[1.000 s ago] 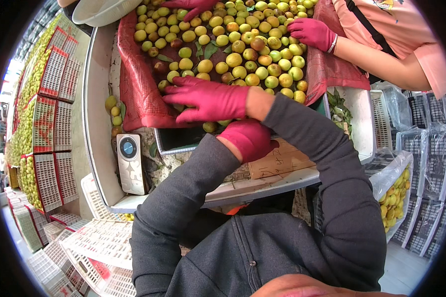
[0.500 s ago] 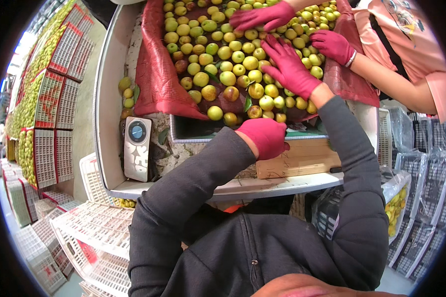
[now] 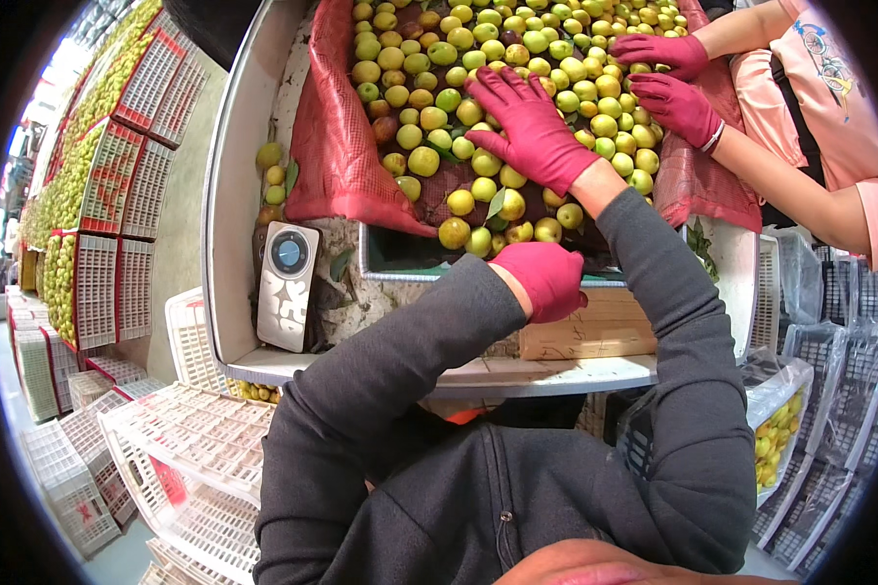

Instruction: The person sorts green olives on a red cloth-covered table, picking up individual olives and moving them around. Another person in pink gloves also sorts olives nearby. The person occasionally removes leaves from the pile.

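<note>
Many small round yellow-green fruits [image 3: 424, 161], some blushed red, lie on a red mesh cloth [image 3: 339, 146] that slopes down to the near edge of a white-walled sorting table [image 3: 226, 195]. My right hand [image 3: 535, 136], in a dark pink glove, is open, its spread fingers flat on top of the fruits. At the near edge of the fruits, my left hand [image 3: 546, 281], gloved alike, is curled closed above a light wooden board [image 3: 590, 327]. Its fingers are turned away, so anything inside them is hidden. Several loose fruits sit just beyond it.
A co-worker's two pink-gloved hands [image 3: 675, 83] touch the fruits at the right. A silver phone [image 3: 288, 288] lies at the table's left. Fruit-filled crates [image 3: 98, 283] are stacked at far left; white crates [image 3: 200, 439] stand near left, plastic-wrapped black crates [image 3: 844, 361] at right.
My right hand has moved left over the fruits. The co-worker's farther hand has drawn back to the right, beside their other hand. My left hand stays closed at the near edge.
</note>
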### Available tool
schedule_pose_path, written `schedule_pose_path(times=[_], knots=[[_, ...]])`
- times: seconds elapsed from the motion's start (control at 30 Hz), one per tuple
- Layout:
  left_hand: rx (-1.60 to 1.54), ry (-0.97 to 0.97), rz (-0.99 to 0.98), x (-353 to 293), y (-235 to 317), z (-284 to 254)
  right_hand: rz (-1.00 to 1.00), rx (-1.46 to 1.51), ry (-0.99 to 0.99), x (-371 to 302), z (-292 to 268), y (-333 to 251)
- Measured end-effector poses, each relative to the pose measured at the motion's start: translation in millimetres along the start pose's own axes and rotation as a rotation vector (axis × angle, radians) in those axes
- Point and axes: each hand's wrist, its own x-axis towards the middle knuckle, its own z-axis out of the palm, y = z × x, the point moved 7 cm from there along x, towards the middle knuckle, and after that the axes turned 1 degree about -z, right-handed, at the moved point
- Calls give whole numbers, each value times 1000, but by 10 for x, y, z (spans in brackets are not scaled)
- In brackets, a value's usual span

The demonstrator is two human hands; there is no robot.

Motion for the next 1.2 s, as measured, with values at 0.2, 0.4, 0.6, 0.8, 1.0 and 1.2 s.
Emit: schedule_pose_path(times=[0.2,0.4,0.6,0.8,1.0,1.2], knots=[[-46,-10,-19,20,-76,66,-165,84,-25,-93,72,-426],[-62,-4,-6,28,-54,68,-185,682,-276,-59,-29,-591],[-47,-43,-47,5,-43,52,-174,388,109,478,157,-448],[-61,19,76,126,-130,201,-270,96,93,597,358,-742],[-91,60,24,48,-100,94,-359,232,-81,105,171,-828],[-36,63,69,67,-109,119,-300,652,-122,-349,-202,-591]])
